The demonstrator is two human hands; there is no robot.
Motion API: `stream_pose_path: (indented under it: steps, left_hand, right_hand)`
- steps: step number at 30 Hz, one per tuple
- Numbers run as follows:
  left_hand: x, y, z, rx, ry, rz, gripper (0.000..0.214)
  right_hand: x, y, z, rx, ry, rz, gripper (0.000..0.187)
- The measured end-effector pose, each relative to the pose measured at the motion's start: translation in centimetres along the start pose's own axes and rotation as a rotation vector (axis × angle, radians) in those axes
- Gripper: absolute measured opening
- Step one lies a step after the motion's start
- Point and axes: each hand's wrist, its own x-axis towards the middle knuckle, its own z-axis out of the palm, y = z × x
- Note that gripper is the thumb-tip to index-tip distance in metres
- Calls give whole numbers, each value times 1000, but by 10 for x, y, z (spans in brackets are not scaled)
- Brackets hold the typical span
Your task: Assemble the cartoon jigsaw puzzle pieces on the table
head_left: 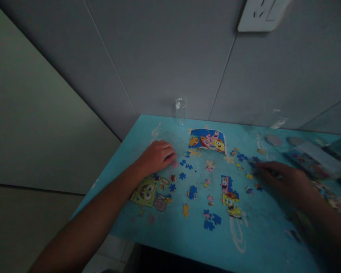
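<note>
Loose jigsaw pieces [191, 191] lie scattered on a light blue table [173, 235]. A small printed picture of the puzzle [207, 140] curls up near the back. One joined part shows a yellow cartoon figure [148, 193] at the left, another joined strip [230, 195] lies in the middle. My left hand [156, 155] rests on the table with fingers curled, its tips pressing a pink piece [174, 164]. My right hand [281, 176] lies at the right, fingers stretched flat over several blue pieces [251, 163].
Two clear plastic bottles [180, 110] [277, 119] stand against the grey tiled wall, with round lids [273, 140] beside the right one. A box [312, 159] lies at the far right. A wall socket [261, 15] hangs above. The table's left edge drops to the floor.
</note>
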Motion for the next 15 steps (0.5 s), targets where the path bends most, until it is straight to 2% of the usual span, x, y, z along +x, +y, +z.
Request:
stream_pose_path:
  steps: [6, 15]
  left_hand:
    - [0, 14, 4, -75, -44, 68, 25]
    - [0, 11, 11, -88, -22, 78, 19]
  right_hand:
    - [1, -6, 1, 27, 17, -77, 32]
    - [0, -13, -1, 67, 15, -91, 30]
